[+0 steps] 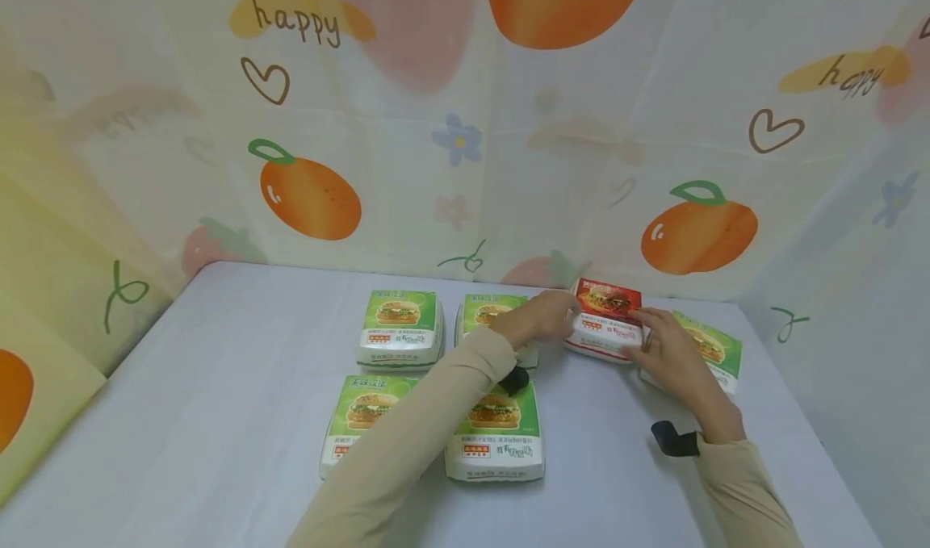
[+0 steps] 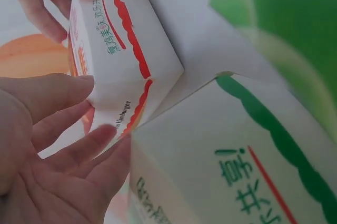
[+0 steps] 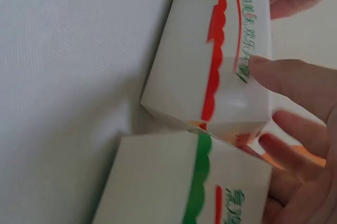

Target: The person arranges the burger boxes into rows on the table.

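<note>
A red-and-white burger box (image 1: 603, 334) sits at the back right of the table, turned slightly, between my two hands. My left hand (image 1: 548, 317) holds its left side, thumb at the near edge and fingers along the side in the left wrist view. Around the box's right end is my right hand (image 1: 674, 358); its thumb (image 3: 274, 71) touches the front of the lid in the right wrist view. A green burger box (image 1: 715, 346) stands close on the right, partly behind my right hand. Left of the red one, another green burger box (image 1: 487, 307) is partly covered by my left forearm.
Further left stand a back green box (image 1: 400, 330) and a front green box (image 1: 349, 419), the latter partly under my left sleeve. One more green box (image 1: 497, 439) is front centre. A printed curtain (image 1: 407, 169) hangs behind the white table (image 1: 182, 419).
</note>
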{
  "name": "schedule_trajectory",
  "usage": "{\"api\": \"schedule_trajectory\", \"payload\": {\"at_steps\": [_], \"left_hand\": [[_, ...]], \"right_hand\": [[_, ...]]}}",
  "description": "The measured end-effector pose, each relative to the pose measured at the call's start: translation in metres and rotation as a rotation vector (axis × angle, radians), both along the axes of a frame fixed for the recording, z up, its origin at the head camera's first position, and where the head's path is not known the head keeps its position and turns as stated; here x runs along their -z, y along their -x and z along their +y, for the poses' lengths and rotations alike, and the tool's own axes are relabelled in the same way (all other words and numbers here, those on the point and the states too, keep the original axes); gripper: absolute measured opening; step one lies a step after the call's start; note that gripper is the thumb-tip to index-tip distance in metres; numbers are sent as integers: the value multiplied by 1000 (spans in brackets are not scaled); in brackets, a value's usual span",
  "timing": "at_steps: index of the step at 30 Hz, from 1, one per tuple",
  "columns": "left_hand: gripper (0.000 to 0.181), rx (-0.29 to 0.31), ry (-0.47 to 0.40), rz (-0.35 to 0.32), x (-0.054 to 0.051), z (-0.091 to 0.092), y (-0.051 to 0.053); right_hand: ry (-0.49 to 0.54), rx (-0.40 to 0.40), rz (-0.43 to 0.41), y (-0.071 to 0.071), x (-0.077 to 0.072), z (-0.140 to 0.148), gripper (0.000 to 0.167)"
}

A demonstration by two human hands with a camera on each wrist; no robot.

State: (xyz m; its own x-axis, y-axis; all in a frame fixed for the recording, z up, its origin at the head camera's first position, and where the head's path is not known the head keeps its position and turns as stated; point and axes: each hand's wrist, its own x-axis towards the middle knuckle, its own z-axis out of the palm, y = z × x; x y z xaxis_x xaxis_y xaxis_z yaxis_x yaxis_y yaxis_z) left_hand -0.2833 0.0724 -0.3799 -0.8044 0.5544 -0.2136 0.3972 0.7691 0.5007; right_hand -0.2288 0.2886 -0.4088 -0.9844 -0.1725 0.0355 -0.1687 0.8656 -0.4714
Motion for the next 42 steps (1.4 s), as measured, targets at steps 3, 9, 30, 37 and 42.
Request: {"api": "schedule_trajectory", "payload": {"at_steps": [3,9,30,37,42], "left_hand": [[41,-33,-16,-16,2,2,0],[45,-4,-34,-18,4,5,1],[45,101,59,-75,-10,-9,-18],[49,86,78,-101,-14,-15,-23],[46,89,83,-87,-16,-16,-26]], "right_hand": [[2,-1,22,0,1,-1,64],[-10,15,2,1,0,-4,68],[20,-39,-98,-6,-4,-7,69],[37,-33,-108,-11,-4,-12,70],[37,-28,-107,-14,-4,-14,70]]}}
